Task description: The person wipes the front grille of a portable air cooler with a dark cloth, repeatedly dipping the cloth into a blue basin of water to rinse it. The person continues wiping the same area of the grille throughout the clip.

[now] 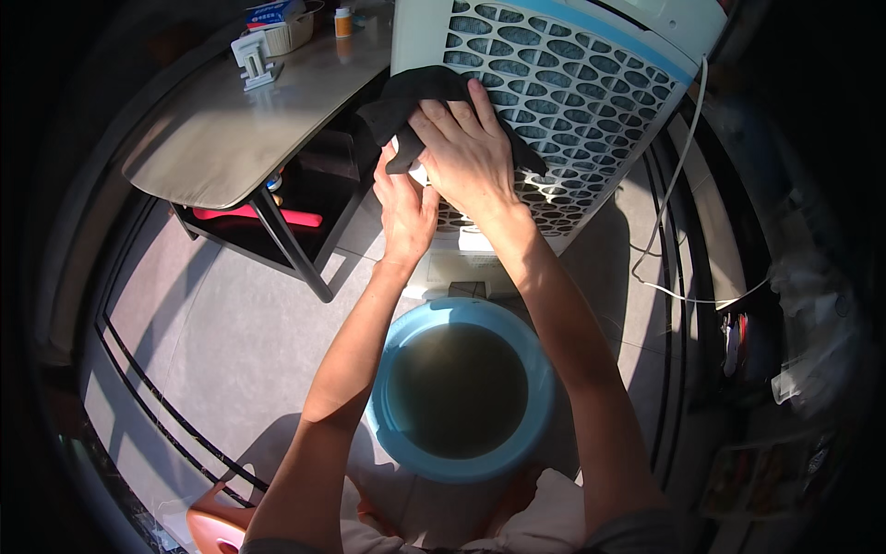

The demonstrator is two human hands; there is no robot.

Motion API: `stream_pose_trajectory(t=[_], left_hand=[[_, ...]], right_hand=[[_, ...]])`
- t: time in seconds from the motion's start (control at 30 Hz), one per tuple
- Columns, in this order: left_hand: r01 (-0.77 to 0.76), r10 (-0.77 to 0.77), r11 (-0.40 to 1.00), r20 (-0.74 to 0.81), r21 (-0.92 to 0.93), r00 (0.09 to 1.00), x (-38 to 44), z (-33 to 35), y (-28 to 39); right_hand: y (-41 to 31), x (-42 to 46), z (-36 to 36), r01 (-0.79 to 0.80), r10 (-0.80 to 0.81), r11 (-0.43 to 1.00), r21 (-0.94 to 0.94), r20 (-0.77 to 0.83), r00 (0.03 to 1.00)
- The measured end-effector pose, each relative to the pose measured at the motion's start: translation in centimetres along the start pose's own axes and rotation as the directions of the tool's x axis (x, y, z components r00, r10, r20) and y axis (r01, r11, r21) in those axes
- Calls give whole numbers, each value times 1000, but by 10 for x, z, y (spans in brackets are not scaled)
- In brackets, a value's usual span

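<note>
A dark cloth [436, 83] is spread over the left edge of a white air cooler's perforated grille panel [554, 90]. My right hand [467, 156] presses this cloth against the panel, fingers stretched upward over it. Just below and left, my left hand [405, 218] is raised at the cooler's left edge, near a hanging fold of the cloth. Its fingertips are partly hidden there, so whether they pinch the cloth is unclear. Beneath my forearms, a light blue plastic basin [460, 471] of murky dark water stands on the floor.
At left is a table [208, 152] with a white stand [254, 62], an orange bottle [343, 23] and a basket [289, 38]; a pink object [297, 219] lies on its lower shelf. A white cable [682, 166] hangs at right. An orange plastic stool [214, 523] is at lower left.
</note>
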State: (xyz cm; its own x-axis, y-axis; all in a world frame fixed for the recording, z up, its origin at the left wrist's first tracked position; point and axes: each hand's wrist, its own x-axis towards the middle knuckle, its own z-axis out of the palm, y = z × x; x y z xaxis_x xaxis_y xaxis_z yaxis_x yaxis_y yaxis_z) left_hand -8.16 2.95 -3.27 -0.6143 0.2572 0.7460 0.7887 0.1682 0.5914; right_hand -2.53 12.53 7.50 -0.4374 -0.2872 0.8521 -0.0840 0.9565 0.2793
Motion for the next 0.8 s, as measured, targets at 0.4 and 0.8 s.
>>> stream_pose_trajectory(t=[0.4,0.8], left_hand=[[101,-101,992,10,-74,995,4,-4,16],[99,-99,993,-3,-57,995,5,-1,19]], right_hand=[[59,4,-52,-273,256,952,-135,-135,957],[42,22,-56,-306,252,925,-225,-240,938]])
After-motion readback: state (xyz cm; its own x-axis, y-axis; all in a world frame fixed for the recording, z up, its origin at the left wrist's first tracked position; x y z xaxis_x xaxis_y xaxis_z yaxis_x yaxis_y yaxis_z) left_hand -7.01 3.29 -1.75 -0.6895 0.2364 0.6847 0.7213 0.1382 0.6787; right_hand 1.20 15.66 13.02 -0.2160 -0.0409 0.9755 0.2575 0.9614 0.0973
